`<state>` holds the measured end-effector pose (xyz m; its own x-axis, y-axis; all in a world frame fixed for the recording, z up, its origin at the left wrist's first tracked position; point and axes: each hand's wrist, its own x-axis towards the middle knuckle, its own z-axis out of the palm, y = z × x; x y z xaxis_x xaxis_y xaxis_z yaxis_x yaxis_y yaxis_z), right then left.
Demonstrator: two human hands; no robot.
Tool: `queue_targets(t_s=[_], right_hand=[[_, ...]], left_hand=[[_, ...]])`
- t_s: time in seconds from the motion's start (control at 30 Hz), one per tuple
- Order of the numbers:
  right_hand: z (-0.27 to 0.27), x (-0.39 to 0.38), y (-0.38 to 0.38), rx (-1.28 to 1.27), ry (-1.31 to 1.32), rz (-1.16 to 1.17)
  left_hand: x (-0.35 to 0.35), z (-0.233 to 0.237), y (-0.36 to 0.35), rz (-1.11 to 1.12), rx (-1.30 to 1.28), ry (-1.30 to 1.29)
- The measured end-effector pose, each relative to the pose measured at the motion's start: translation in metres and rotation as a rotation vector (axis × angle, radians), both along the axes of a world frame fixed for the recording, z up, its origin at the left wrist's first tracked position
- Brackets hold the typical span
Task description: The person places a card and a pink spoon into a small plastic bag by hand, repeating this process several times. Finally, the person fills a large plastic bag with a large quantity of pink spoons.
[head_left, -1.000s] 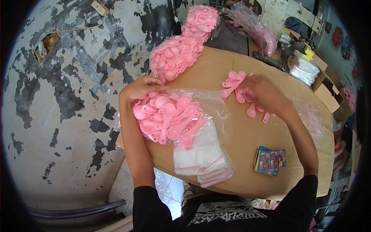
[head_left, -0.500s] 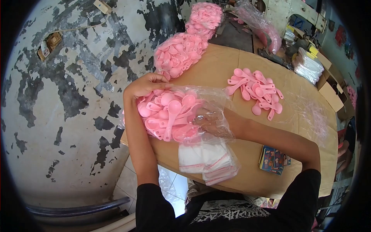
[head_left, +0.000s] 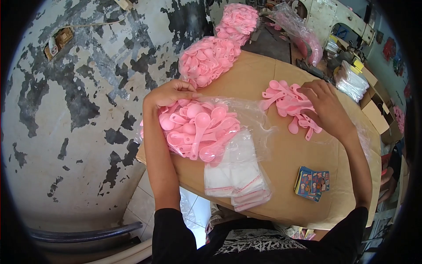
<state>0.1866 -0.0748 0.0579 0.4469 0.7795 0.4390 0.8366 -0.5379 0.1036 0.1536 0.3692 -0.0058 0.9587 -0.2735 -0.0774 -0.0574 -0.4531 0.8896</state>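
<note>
My left hand [head_left: 173, 93] pinches the upper edge of a clear plastic bag [head_left: 252, 110] that holds many pink spoons [head_left: 202, 125]. The bag lies on its side with its mouth towards the right. My right hand [head_left: 326, 105] is over the right side of a loose pile of pink spoons [head_left: 285, 99], fingers curved and apart, partly hiding it. Whether a spoon is between those fingers is not clear. White flat plastic bags [head_left: 237, 180] with red-edged strips lie below the open bag. A stack of printed cards [head_left: 311, 184] rests nearer my right forearm.
Two full bags of pink spoons [head_left: 209, 59] stand at the back of the brown-covered table [head_left: 281, 163]. Clear packets [head_left: 351, 81] and cardboard boxes [head_left: 376, 110] are at the right. A peeling wall [head_left: 83, 114] borders the left. Part of another person [head_left: 389, 182] shows at the right edge.
My right hand has come out of the spoon bag and moved right to the loose pile. My left hand keeps its hold on the bag. The view has shifted slightly.
</note>
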Motion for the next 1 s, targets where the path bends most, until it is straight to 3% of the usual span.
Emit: queue_targets(t_s=[0.07, 0.17, 0.23, 0.3, 0.43, 0.57, 0.7, 0.77, 0.9, 1.0], right_hand=[[0.009, -0.014, 0.005, -0.047, 0.317, -0.034], [-0.045, -0.019, 0.038, -0.182, 0.247, 0.397], [-0.065, -0.029, 0.075, -0.187, 0.033, 0.507], [-0.093, -0.018, 0.108, -0.014, 0.073, 0.676], [-0.135, -0.027, 0.148, -0.013, -0.082, 0.525], [-0.132, -0.039, 0.147, -0.032, -0.043, 0.444], [-0.078, -0.039, 0.119, -0.253, 0.163, 0.361], [-0.058, -0.041, 0.082, 0.054, 0.351, 0.356], [-0.014, -0.039, 0.019, -0.162, 0.100, 0.202], [0.001, -0.020, -0.020, -0.210, 0.168, 0.008]], left_hand=[[-0.001, 0.000, 0.000, 0.001, -0.002, 0.004], [-0.001, 0.002, -0.003, 0.012, -0.004, 0.028], [-0.001, -0.001, -0.003, 0.029, -0.052, 0.046], [0.000, -0.002, -0.001, 0.015, -0.039, 0.037], [0.001, -0.002, 0.001, 0.009, -0.041, 0.020], [0.003, -0.003, 0.004, -0.008, -0.014, 0.042], [0.000, 0.001, 0.002, -0.007, -0.009, 0.031], [-0.001, 0.003, 0.001, 0.003, 0.005, 0.025], [0.001, 0.000, 0.003, 0.005, 0.008, -0.005], [0.001, -0.001, 0.003, 0.005, -0.017, 0.019]])
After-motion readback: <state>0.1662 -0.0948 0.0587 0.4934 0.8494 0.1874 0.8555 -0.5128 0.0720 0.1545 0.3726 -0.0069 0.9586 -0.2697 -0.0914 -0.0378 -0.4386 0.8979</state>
